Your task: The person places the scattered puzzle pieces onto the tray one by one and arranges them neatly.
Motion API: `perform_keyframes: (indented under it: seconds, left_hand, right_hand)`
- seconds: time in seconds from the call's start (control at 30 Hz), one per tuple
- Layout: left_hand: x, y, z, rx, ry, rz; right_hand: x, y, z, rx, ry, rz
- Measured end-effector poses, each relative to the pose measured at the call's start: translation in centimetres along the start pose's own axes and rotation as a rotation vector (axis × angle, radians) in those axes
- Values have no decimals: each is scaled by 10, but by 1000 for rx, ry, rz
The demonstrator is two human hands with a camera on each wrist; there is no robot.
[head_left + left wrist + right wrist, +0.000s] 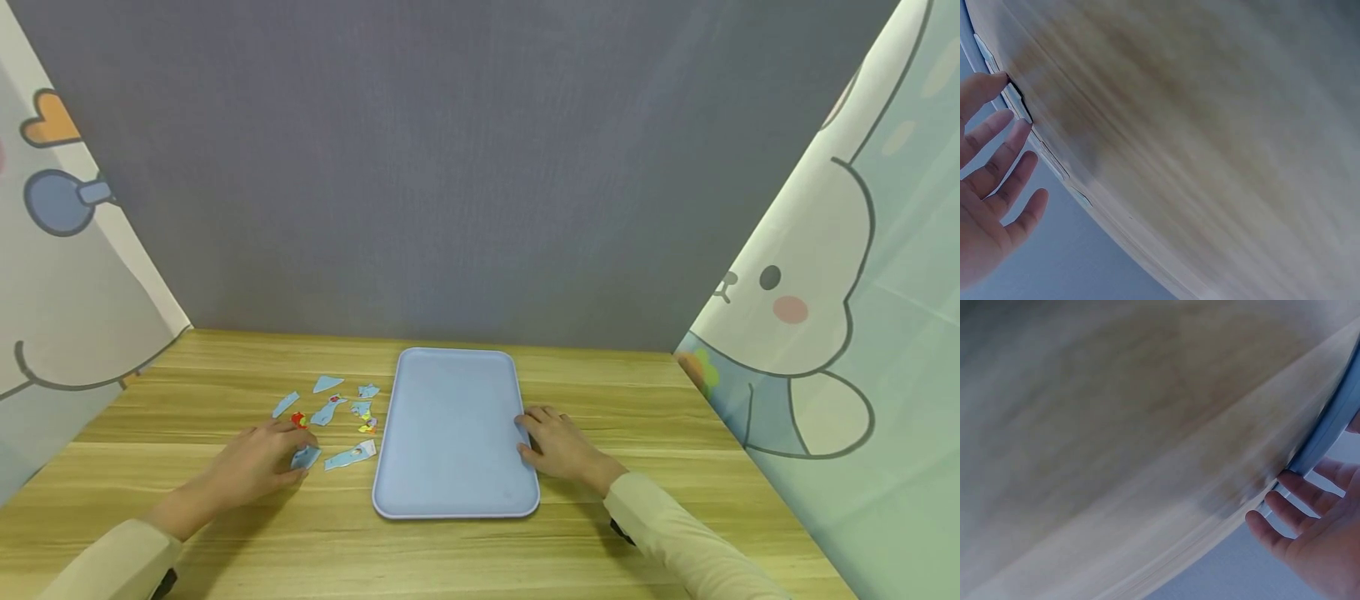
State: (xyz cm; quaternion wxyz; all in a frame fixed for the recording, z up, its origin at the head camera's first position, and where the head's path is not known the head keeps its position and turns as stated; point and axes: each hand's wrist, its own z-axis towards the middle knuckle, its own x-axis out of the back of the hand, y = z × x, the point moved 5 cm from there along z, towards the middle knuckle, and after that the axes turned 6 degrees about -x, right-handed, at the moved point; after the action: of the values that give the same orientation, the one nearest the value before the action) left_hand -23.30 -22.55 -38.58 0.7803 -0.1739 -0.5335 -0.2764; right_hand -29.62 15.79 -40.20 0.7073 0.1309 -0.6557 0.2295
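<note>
My left hand [262, 462] is low over the wooden table at the left. Its thumb and fingertips pinch a light-blue puzzle piece [305, 457] at opposite edges, and the left wrist view shows this piece [1017, 103] edge-on, flat against the tabletop. Partly behind the fingers lies a red piece [299, 420]. Across the table, my right hand [558, 442] rests at the right rim of a shallow pale-blue tray [457, 512]. Its fingers [1291, 481] are loosely bent, with fingertips touching the rim. Nothing lies in the tray.
Several irregular printed pieces lie between the left hand and the tray, among them a long strip [350, 455], a triangle [327, 383] and a yellow-and-purple piece [367, 423]. A grey panel [435, 183] stands behind the table [600, 550], with cartoon-printed cloths [810, 275] at both sides.
</note>
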Motion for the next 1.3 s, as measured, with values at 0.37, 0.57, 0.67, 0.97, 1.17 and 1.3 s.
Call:
perform_keyframes:
  seconds: [0.37, 0.57, 0.67, 0.97, 1.17, 1.3]
  left_hand:
    - [0, 0, 4, -2, -3, -10]
    - [3, -1, 10, -33, 27, -4]
    - [5, 0, 14, -23, 29, -10]
    - [6, 7, 29, -48, 62, -25]
    - [1, 10, 39, -26, 37, -54]
    - [-2, 12, 44, -36, 51, -58]
  right_hand:
    - [2, -3, 0, -6, -8, 0]
    - [3, -4, 0, -9, -5, 9]
    - [3, -3, 0, -10, -2, 12]
    - [1, -2, 1, 2, 14, 6]
    - [-1, -1, 1, -11, 10, 5]
    - [-2, 1, 1, -15, 14, 7]
